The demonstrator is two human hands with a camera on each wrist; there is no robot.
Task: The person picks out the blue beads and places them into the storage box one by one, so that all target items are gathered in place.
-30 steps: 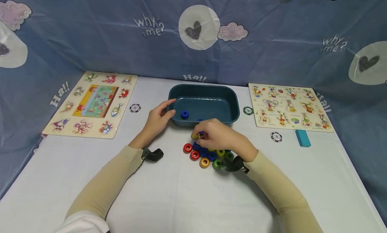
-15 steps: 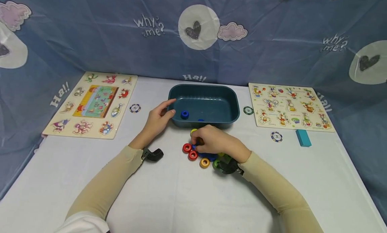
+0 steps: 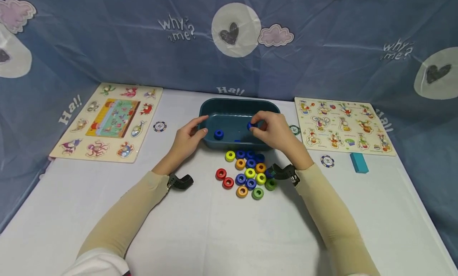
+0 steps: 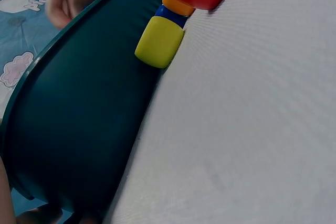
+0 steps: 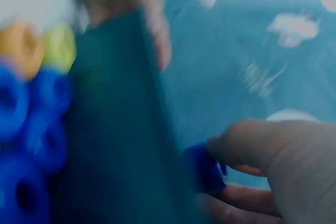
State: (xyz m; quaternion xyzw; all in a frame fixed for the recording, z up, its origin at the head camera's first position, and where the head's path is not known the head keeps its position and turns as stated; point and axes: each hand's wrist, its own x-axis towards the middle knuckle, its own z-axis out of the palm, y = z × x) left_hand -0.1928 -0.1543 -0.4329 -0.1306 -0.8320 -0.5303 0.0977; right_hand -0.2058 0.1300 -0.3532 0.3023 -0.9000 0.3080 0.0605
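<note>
A dark teal tub (image 3: 269,107) stands at the middle back of the table, with one blue ring (image 3: 218,135) inside it. My right hand (image 3: 266,129) is over the tub and pinches another blue ring (image 3: 250,125) between thumb and fingers; the blurred right wrist view shows that blue ring (image 5: 203,170) at my fingertips (image 5: 247,145). My left hand (image 3: 187,138) grips the tub's left rim. A cluster of red, yellow, orange, green and blue rings (image 3: 246,173) lies on the white table just in front of the tub. The left wrist view shows the tub wall (image 4: 89,119) and a yellow ring (image 4: 159,42) beside it.
A wooden sea-animal puzzle board (image 3: 109,122) lies at the left, another puzzle board (image 3: 342,126) at the right. Poker chips (image 3: 160,127) (image 3: 327,161) and a teal block (image 3: 358,163) lie around the tub. A blue patterned cloth (image 3: 143,49) walls the back and sides.
My right hand has lifted from the ring cluster with a blue ring and moved back over the tub. The left hand has stayed on the rim.
</note>
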